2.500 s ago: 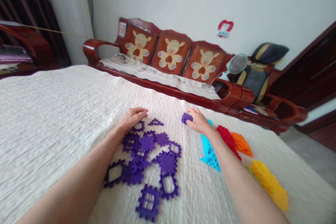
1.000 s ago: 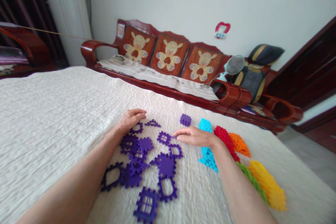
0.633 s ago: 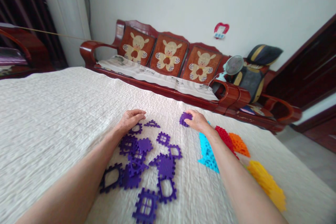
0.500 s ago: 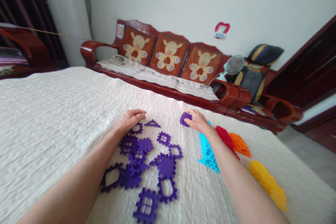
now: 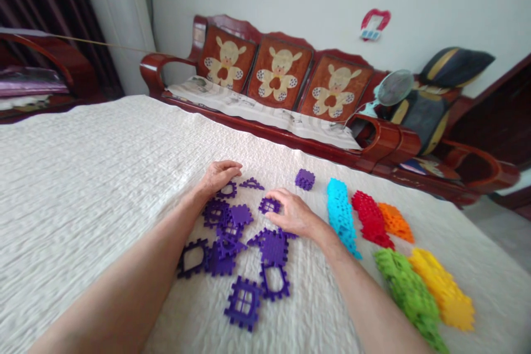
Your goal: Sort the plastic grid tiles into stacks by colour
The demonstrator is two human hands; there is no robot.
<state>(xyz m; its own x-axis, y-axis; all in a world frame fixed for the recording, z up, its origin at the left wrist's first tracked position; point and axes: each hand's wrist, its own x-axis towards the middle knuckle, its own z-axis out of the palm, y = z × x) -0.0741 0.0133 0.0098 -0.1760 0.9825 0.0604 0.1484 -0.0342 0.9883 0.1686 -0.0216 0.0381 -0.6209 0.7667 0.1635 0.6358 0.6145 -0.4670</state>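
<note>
Nearest to the small purple window (image 5: 269,206) is the person's right hand (image 5: 291,213), thumb and fingers bent round its right side; it lies at that hand's ten o'clock, though whether it's gripped I can't make out from here. It looks about square, so no clear long axis, and sits at four o'clock from the left hand (image 5: 220,175), loosely curled by a purple frame (image 5: 227,196), any hold hidden. The purple stack (image 5: 305,179) stands apart, at the right hand's one o'clock.
</note>
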